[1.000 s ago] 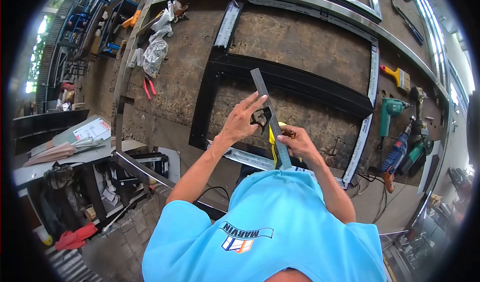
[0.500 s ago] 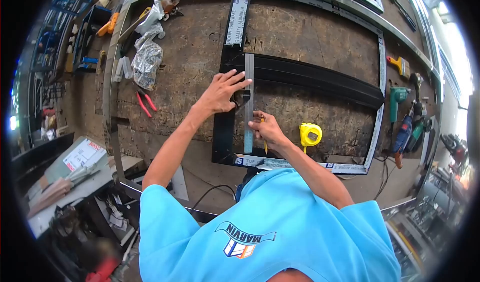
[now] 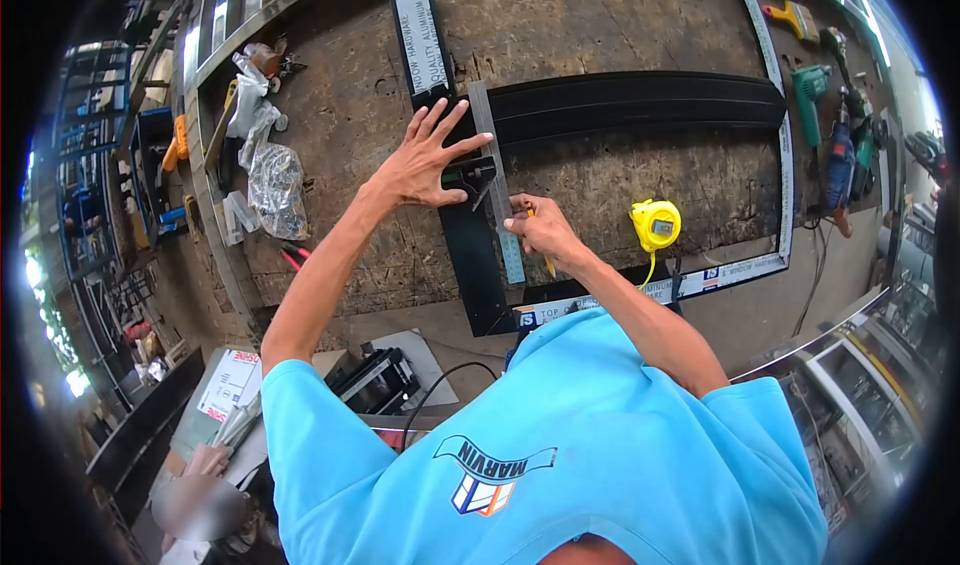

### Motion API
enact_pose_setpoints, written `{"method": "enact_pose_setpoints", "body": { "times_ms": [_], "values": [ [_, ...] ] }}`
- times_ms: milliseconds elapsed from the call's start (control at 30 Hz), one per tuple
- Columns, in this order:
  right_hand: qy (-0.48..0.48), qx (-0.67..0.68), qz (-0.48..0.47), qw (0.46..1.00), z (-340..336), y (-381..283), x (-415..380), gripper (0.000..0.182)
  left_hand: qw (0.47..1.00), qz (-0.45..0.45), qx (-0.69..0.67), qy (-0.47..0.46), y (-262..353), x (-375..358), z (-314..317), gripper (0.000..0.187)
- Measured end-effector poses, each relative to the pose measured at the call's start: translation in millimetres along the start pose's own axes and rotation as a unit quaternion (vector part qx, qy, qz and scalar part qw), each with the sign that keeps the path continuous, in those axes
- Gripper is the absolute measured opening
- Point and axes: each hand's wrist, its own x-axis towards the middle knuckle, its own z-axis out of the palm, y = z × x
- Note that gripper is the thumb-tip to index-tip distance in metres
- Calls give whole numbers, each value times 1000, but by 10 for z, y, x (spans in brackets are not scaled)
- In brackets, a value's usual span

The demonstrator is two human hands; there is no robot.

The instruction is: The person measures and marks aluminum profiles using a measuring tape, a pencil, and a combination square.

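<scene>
My left hand (image 3: 425,165) is spread over the left black aluminium bar (image 3: 475,265) of a frame, its thumb and forefinger beside the dark head of a combination square (image 3: 497,170). The square's steel blade lies along that bar, near the end of a wide black crossbar (image 3: 640,103). A yellow pencil (image 3: 550,264) is gripped in my right hand (image 3: 543,233), whose closed fingers rest against the blade's edge. The pencil tip is too small to make out against the bar. To the right of this hand sits a yellow tape measure (image 3: 655,227).
Plastic bags (image 3: 277,180) and red-handled pliers (image 3: 296,256) lie on the worn wooden bench (image 3: 350,95) at left. At right are a paintbrush (image 3: 792,20), a green power tool (image 3: 810,90) and a blue one (image 3: 840,165). A black cable (image 3: 440,385) hangs near the front edge.
The view has turned and shifted, so the frame appears tilted. My left thumb and forefinger are spread wider around the square's head. My right hand still holds the pencil by the blade.
</scene>
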Motion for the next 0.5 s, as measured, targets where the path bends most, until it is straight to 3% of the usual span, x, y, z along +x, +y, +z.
{"method": "enact_pose_setpoints", "body": {
  "times_ms": [300,500],
  "values": [
    [6,-9,17,1000,14,-19,-8,37,999,31,16,22,-141,170,32,108],
    [54,-4,-23,998,-37,24,3,34,1000,15,-11,25,-148,177,-23,111]
  ]
}}
